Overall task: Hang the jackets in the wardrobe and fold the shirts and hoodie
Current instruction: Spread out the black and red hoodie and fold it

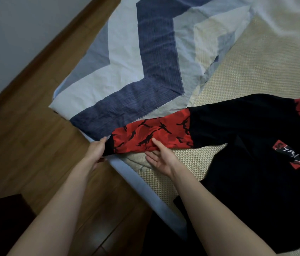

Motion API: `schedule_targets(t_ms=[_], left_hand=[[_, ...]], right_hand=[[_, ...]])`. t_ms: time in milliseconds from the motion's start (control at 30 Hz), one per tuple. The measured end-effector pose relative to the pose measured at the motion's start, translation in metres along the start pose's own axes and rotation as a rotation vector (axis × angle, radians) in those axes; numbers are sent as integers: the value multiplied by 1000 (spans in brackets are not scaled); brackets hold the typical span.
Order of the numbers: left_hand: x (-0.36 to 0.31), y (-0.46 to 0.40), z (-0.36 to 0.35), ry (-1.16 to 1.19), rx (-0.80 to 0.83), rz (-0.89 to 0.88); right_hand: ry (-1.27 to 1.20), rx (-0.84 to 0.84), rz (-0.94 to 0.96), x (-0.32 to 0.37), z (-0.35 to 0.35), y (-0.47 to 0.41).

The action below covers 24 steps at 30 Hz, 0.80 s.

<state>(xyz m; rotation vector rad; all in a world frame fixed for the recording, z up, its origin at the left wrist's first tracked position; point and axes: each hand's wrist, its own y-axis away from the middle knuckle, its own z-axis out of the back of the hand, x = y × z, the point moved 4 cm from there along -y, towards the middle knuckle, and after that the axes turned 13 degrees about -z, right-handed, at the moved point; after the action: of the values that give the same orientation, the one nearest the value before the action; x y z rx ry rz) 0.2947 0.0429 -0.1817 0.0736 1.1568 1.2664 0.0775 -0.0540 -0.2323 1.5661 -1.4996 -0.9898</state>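
A black hoodie with red camouflage sleeves lies spread on the bed, its chest logo facing up. One red sleeve stretches left toward the bed's edge. My left hand pinches the black cuff at the sleeve's end. My right hand holds the sleeve's lower edge near its middle, thumb on top and fingers underneath.
A folded quilt with dark blue, pale blue and cream zigzags lies on the bed behind the sleeve. A woven beige mat covers the mattress. Wooden floor runs along the left. A dark object sits at the lower left.
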Motion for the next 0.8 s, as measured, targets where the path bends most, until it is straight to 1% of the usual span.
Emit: schedule_targets(t_ms=[67,133,200,267,367,467,500,567,633,700,733,767,800], left_hand=[[0,3,-2,56,31,26],[2,10,-6,116,156,63],[5,17,-13,79,323,5],[8,19,-19,34,402,-91],[6,20,-17,1,367,-208],[7,25,-13,-32,334,-341],[8,25,-12,-39,291,-387],[7,22,-8,-129,166,-478],[12,15,-6,-228,41,-507],[12,12,-1,-236,-78,-570],[9,12,2,-233,-103,-615],[6,11,3,-239,-78,-652],[2,11,2,-263,-2,-690]], right_hand=[[0,-16,4,-4,-13,-2],[11,-2,-4,-10,-27,-3],[77,59,-30,-19,-43,-4],[121,99,-35,-28,-56,-10],[83,101,-27,-39,-70,-19],[78,125,-59,-47,-76,-24],[76,124,-69,-49,-76,-26],[85,105,-71,-52,-79,-27],[74,92,-86,-55,-83,-25],[61,87,-101,-58,-85,-25],[53,87,-104,-59,-84,-26],[49,86,-105,-60,-83,-27],[51,82,-100,-60,-82,-29]])
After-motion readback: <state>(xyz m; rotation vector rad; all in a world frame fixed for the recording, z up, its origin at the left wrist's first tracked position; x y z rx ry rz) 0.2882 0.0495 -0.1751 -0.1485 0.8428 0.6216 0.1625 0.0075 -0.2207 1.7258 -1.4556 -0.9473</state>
